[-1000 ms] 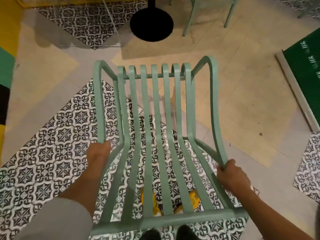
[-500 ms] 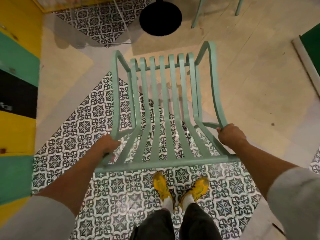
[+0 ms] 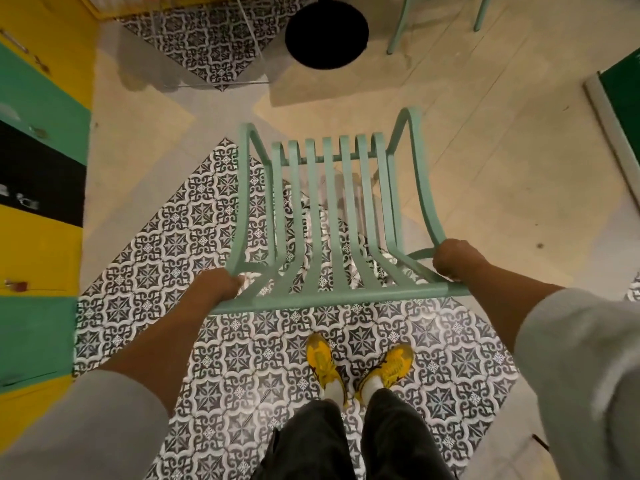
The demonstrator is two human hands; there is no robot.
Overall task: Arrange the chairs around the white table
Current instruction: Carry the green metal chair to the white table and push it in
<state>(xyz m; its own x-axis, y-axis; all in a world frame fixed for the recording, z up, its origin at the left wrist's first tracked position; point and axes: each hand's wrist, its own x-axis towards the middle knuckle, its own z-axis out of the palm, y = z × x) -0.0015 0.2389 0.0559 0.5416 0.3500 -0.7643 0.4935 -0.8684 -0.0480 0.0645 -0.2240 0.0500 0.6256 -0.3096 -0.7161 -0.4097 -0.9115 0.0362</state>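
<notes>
Single head-worn view, looking steeply down, close above chair (image 3: 332, 220), feet on floor (image 3: 485, 168)

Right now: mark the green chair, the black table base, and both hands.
green chair (image 3: 332, 216), head view, on a middle back slat.
black table base (image 3: 326, 31), head view, centre of the round foot.
left hand (image 3: 221, 284), head view, on the knuckles.
right hand (image 3: 453, 259), head view, back of the hand.

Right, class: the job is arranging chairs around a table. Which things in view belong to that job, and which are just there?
Part of the job:
- green chair, back towards the person
- left hand and right hand, each closed on a chair side
- black table base ahead
- second chair's legs

Just there:
- patterned tiles
- yellow shoes
- striped wall
</notes>
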